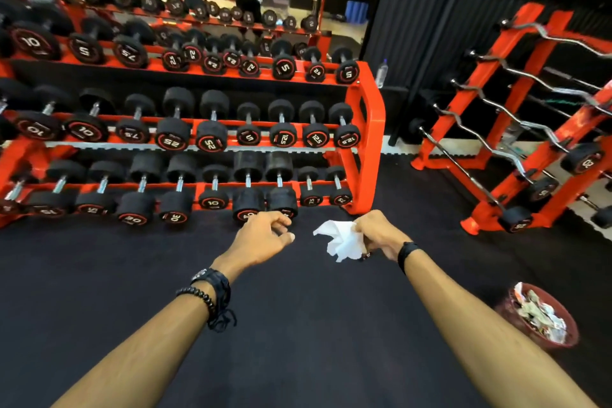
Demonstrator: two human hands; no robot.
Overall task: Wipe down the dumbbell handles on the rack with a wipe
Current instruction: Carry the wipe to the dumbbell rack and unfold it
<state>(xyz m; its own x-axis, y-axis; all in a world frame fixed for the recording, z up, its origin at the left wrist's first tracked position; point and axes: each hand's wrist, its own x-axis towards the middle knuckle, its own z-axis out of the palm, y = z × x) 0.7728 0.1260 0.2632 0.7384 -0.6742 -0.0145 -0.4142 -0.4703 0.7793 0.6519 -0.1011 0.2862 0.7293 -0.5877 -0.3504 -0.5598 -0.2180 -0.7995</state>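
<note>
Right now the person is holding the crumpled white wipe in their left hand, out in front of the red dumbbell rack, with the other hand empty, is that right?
Not quite. The head view shows the crumpled white wipe held in the right hand, not the left. The left hand is the empty one, its fingers loosely curled. Both are out in front of the red dumbbell rack.

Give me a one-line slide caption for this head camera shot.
Right hand grips a white wipe, left hand empty, both short of the red dumbbell rack.

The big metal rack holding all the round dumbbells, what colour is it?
The dumbbell rack is bright orange-red, seen clearly in the head view.
</note>
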